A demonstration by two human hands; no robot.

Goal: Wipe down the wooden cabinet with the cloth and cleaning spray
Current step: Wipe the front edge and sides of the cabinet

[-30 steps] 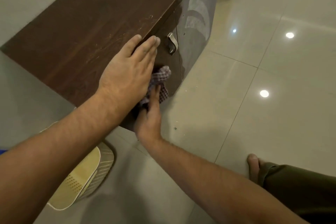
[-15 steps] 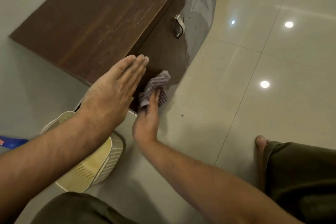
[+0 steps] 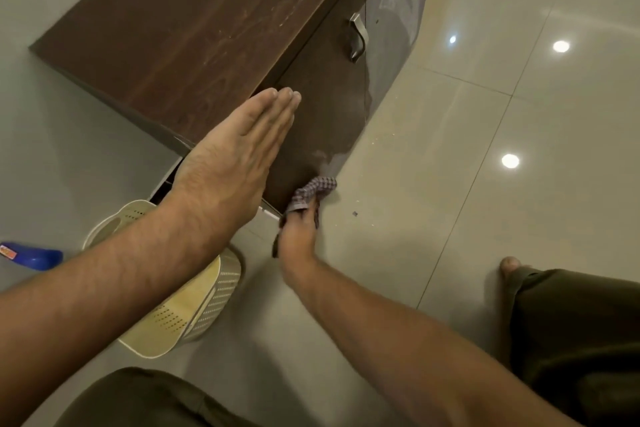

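1. Now that the cloth [image 3: 310,192] has come down from about mid-door a second ago to the bottom near corner of the cabinet door [image 3: 322,107], right where it meets the floor tiles [image 3: 485,184], I'd say this downward pass on the front is basically finished.
2. My right hand [image 3: 299,236] has the checked cloth bunched up in its fingers and pushed against that lower edge. It's a bit blurry, so don't ask me for the exact finger placement.
3. My left hand [image 3: 232,163] is flat with the fingers straight and together, holding nothing. It was up on the front lip of the wooden cabinet [image 3: 194,28] before and now sits lower, over the near corner. Can't tell if it's actually leaning on the wood.
4. There's a pale wet smear [image 3: 325,156] just above the cloth, so that patch probably needs another go. The top looks streaky too.
5. Further out: the metal handle [image 3: 358,35] is well above the cloth, a cream perforated basket [image 3: 187,315] sits beside the cabinet, and a blue bottle [image 3: 33,255], probably the spray, is on the floor at the left edge.
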